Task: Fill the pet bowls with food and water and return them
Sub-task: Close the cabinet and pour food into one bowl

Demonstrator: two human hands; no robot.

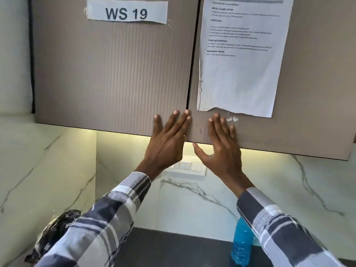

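Both my hands are raised flat against the lower edge of a brown wall cabinet. My left hand (167, 139) presses with straight fingers on the left door (107, 74), beside the gap between the doors. My right hand (221, 143) lies flat on the right door (312, 93), just under a taped paper sheet. A blue plastic bottle (241, 243) stands on the dark counter (173, 245) below, partly behind my right sleeve. A crumpled dark bag (55, 232) sits at the counter's left, half hidden by my left sleeve. No pet bowls are in view.
A label reading WS 19 (127, 13) is taped on the left door, and a printed task sheet (240, 54) on the right one. A white switch panel (189, 167) sits on the marble wall under the lit cabinet underside.
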